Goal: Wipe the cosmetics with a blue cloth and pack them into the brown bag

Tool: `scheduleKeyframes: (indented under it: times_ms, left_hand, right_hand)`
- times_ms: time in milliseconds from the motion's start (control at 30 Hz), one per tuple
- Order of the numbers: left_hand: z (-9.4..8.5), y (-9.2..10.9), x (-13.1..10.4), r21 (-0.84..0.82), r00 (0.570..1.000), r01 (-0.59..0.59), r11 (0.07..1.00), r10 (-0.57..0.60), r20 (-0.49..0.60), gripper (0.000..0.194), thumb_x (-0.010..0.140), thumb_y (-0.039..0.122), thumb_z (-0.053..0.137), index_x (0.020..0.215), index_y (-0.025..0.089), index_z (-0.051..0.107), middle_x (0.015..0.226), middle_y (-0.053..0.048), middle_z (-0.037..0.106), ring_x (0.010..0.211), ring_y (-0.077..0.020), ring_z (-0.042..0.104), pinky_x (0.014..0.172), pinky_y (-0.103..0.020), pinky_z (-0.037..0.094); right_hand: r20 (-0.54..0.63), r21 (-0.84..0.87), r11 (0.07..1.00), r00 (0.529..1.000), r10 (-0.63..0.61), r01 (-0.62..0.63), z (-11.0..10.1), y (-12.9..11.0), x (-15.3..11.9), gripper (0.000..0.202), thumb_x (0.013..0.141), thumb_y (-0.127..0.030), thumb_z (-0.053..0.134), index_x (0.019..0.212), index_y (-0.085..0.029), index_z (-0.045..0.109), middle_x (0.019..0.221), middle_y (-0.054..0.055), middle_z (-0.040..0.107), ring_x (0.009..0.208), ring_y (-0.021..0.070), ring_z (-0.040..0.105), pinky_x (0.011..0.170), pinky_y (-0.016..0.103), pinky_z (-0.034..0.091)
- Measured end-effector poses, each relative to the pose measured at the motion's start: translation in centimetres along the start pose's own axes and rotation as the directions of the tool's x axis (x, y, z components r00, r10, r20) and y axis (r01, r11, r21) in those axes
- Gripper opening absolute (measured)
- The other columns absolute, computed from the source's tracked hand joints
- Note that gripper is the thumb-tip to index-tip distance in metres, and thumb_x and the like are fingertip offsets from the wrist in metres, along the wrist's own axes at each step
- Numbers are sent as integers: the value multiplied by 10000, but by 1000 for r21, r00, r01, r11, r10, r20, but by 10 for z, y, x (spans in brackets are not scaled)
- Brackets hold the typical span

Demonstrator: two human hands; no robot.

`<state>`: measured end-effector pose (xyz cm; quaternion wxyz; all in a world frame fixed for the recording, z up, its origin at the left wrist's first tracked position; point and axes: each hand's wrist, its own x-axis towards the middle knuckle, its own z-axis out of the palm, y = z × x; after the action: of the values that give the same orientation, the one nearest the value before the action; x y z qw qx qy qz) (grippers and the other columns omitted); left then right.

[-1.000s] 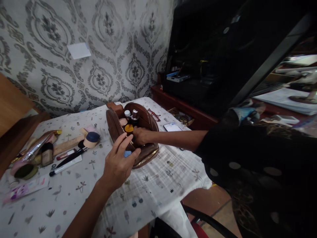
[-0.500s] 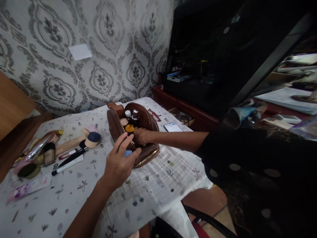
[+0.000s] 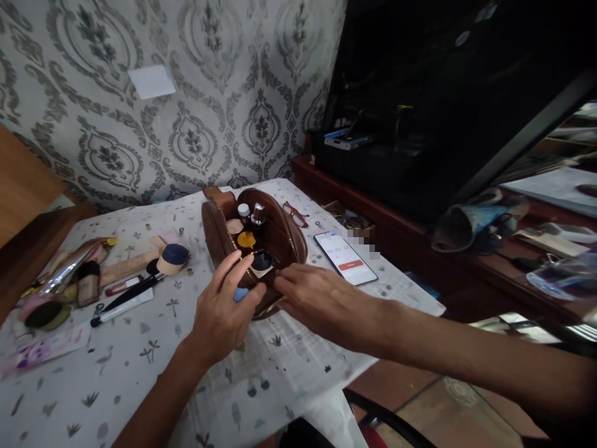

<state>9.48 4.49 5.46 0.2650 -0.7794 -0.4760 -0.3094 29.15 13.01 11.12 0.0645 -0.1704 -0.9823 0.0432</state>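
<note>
A brown zip-up cosmetic bag (image 3: 215,239) stands open on the table. Inside it are a white-capped bottle (image 3: 243,211), a bottle with a shiny silver cap (image 3: 258,214), a yellow-lidded jar (image 3: 246,240), a pale round piece (image 3: 234,226) and a black-lidded jar (image 3: 262,261). My left hand (image 3: 224,308) grips the bag's near left edge, its fingertips over the rim; a small blue patch (image 3: 240,294) shows between thumb and fingers. My right hand (image 3: 321,295) has its fingers curled at the bag's near right rim, partly hiding the zip.
Left on the patterned cloth (image 3: 140,373) lie a blue-and-beige sponge or puff (image 3: 172,258), a black brush (image 3: 125,300), a foundation bottle (image 3: 87,283) and a tube (image 3: 51,348). A phone (image 3: 346,258) and red-framed glasses (image 3: 295,214) lie right of the bag. A television (image 3: 420,93) stands behind.
My right hand has come out of the bag to its near right rim. The black-lidded jar now shows inside. My left hand stays at the left edge; the view has shifted slightly.
</note>
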Motion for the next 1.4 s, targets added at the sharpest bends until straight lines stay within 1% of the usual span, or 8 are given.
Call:
scheduleKeyframes:
  times_ms: [467, 733, 867, 967, 1033, 1167, 1300, 1400]
  left_hand:
    - [0, 0, 1, -46, 1000, 27, 999, -27, 6, 241, 929, 98, 528, 1092, 183, 683, 1499, -150, 491, 1443, -323, 411, 1119, -500, 484]
    - [-1, 0, 1, -89, 999, 37, 995, -38, -12, 288, 984, 154, 461, 1213, 200, 630, 1483, -155, 510, 1471, -294, 387, 1114, -484, 488]
    - [-10, -22, -3, -162, 984, 166, 973, -173, -31, 357, 1012, 182, 433, 1360, 192, 512, 1475, -161, 513, 1412, -220, 473, 1116, -396, 480]
    - [-15, -64, -12, -1, 902, 431, 902, -431, 2, 341, 1026, 250, 422, 1342, 188, 532, 1404, -145, 563, 1330, -230, 532, 1114, -421, 460]
    - [-16, -96, -20, 211, 770, 599, 772, -628, 110, 375, 988, 309, 509, 1331, 169, 561, 1449, -189, 505, 1366, -322, 473, 1080, -488, 462]
    - [-21, -134, -35, 404, 500, 656, 638, -768, 401, 516, 879, 361, 658, 1362, 216, 551, 1351, -183, 566, 1269, -382, 529, 990, -507, 479]
    - [-29, -132, -48, 300, 513, 731, 613, -783, 351, 495, 874, 349, 634, 1347, 236, 542, 1250, -126, 630, 1138, -317, 613, 984, -450, 476]
    - [-33, -117, -62, -166, 545, 838, 519, -804, 238, 462, 852, 373, 644, 1271, 209, 542, 1187, -75, 659, 1084, -252, 630, 980, -383, 488]
  right_hand:
    - [-280, -104, 987, 949, -147, 122, 48, 5, -24, 526, 853, -12, 505, 1377, -40, 517, 1348, 222, 611, 1286, 322, 578, 1066, 515, 528]
    - [-381, -6, 993, 918, -109, 116, 41, -4, -20, 433, 916, -144, 533, 1345, -98, 549, 1292, 205, 646, 1202, 326, 629, 942, 522, 606]
    - [-450, 35, 991, 888, -96, 125, 36, -18, -15, 331, 950, -170, 529, 1275, -151, 593, 1242, 163, 665, 1153, 302, 642, 948, 512, 596]
    - [-563, 59, 987, 822, -92, 151, 35, -38, -7, 251, 958, -157, 533, 1195, -160, 619, 1200, 155, 666, 1118, 286, 639, 927, 492, 588]
    - [-607, 95, 975, 788, -104, 201, 38, -55, 0, 211, 954, -137, 533, 1138, -160, 632, 1144, 148, 667, 1045, 262, 639, 886, 463, 586]
    - [-566, 229, 916, 810, -150, 330, 54, -86, 24, 199, 957, -123, 498, 1085, -157, 645, 1014, 118, 663, 952, 232, 610, 856, 413, 576]
    - [-358, 625, 755, 932, 54, 196, 85, -96, 72, 356, 917, -161, 539, 1272, -143, 564, 1191, 144, 627, 1049, 229, 613, 954, 430, 549]
    - [-57, 944, 328, 960, 275, -38, 109, -94, 114, 641, 842, -263, 674, 1417, -152, 415, 1374, 179, 528, 1106, 219, 626, 893, 359, 572]
